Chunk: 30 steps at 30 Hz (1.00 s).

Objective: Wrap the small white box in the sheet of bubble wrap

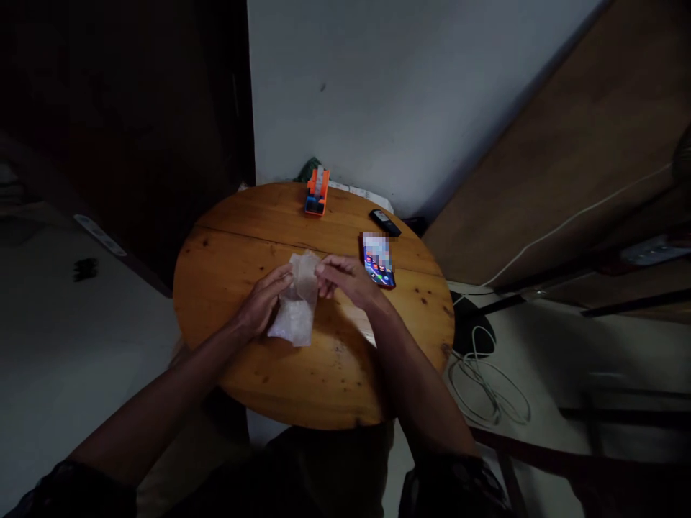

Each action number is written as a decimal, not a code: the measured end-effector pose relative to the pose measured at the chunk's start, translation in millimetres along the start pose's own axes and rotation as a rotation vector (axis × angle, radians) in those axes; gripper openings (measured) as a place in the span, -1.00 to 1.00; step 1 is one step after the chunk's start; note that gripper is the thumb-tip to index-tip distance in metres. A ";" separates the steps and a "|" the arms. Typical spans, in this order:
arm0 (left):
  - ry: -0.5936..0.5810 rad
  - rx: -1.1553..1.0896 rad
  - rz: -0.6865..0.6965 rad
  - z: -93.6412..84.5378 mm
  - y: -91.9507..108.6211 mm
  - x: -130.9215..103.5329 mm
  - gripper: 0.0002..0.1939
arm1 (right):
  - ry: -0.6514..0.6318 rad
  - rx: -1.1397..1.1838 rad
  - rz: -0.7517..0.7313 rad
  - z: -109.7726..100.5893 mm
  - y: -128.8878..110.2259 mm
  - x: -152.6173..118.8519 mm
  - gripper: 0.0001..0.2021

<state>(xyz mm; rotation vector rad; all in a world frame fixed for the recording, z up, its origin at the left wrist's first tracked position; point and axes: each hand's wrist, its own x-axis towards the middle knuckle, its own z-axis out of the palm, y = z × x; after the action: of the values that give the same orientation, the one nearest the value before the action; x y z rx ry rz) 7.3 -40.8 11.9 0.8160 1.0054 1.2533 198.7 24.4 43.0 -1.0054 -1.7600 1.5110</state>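
A whitish, translucent plastic pouch (296, 316), which looks like bubble wrap, is between my hands above the middle of the round table. My left hand (265, 296) grips its left side, thumb and fingers closed along the edge. At the upper right corner my right hand (345, 278) pinches the plastic between thumb and fingertips. The upper part looks thinner and flatter than the lower part. I cannot make out whether anything is inside.
On the wooden table (242, 374) stand an orange and blue tape dispenser (317, 193) at the back, a small black device (385, 222) and a lit phone (378, 266) at the right. A coiled white cable (480, 385) lies on the floor. A wall rises behind the table.
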 end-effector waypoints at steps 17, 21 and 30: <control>0.008 0.036 0.200 -5.6 9.4 -4.6 -0.33 | 0.342 -0.094 0.067 -2.1 20.7 7.6 -0.86; 0.041 0.139 0.249 -12.9 1.6 -0.8 -0.33 | 0.368 -0.034 0.074 -4.7 20.7 7.9 -0.85; 0.256 0.760 0.429 -18.6 -4.3 -5.0 -0.51 | 0.385 -0.298 -0.013 -10.5 30.9 12.3 -0.96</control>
<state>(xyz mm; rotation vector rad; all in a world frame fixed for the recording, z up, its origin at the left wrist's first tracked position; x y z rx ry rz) -8.5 -47.0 1.9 1.5433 1.6150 1.3587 205.8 42.3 14.0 -1.3280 -1.7296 0.9785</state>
